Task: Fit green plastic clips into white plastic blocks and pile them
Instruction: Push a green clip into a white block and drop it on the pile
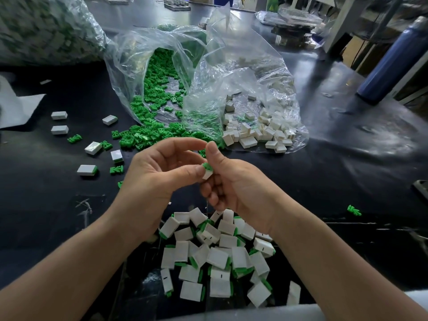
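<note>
Both hands meet over the middle of the black table. A small white block with a green clip at its top sits between them. My right hand holds the block with curled fingers, thumb upright beside the clip. My left hand presses its thumb against the block's left side, fingers arched above. A pile of fitted blocks lies below my hands. Loose green clips spill from one clear bag, and white blocks lie in another clear bag beyond.
Scattered blocks and stray clips lie on the table at the left. A blue bottle stands at the right. A big full bag fills the far left. One clip lies alone at the right.
</note>
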{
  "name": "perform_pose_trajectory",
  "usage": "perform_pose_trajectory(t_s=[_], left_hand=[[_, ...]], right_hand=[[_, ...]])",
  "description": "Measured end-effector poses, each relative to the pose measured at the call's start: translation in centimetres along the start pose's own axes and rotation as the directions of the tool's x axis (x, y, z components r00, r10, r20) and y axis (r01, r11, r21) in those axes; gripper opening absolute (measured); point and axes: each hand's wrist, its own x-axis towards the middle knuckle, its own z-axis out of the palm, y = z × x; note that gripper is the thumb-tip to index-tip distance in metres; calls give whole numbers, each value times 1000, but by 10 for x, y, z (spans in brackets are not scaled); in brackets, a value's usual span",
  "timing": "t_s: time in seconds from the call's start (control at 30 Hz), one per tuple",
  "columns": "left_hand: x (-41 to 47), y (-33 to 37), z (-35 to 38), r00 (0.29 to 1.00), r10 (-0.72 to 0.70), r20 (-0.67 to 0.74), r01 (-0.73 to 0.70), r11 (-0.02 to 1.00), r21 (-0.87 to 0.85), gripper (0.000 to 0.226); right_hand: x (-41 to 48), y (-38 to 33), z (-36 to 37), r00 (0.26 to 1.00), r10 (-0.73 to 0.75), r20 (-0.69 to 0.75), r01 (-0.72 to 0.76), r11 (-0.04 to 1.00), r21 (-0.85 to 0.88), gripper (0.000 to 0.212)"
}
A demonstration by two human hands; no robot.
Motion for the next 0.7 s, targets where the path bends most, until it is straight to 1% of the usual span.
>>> perform_pose_trajectory(t_s=[0.1, 0.27, 0.33, 0.43, 0.5, 0.6, 0.7], left_hand=[[0, 0, -1, 1000, 14, -3, -14, 1000, 24, 31], [-1, 0, 0, 1000, 14, 6, -15, 999, 35, 29], [-1, -1, 1, 1000, 10, 4, -10, 1000, 17, 28], [0, -1, 1, 1000, -13, 19, 13, 1000, -14, 28], [0, -1, 2, 1000, -21, 13, 21, 1000, -17, 37], [0, 0, 4, 1000, -28, 9, 29, 998, -60, 37], [1, -1, 3, 999, -47, -19, 46, 998, -50, 48]], right_hand=[[0, -1, 0, 1000, 2, 8, -2, 1000, 6, 50], [-2, -1, 3, 1000, -21, 7, 21, 996, -87, 51], [-3, 1, 6, 997, -68, -45, 61, 990, -129, 49], [0, 7, 10, 977, -160, -139, 117, 954, -276, 47], [1, 10, 11, 966, -189, -175, 125, 938, -323, 44], [2, 12, 12, 954, -231, -192, 143, 912, -385, 42], [1, 12, 13, 940, -287, -186, 169, 862, -479, 38]])
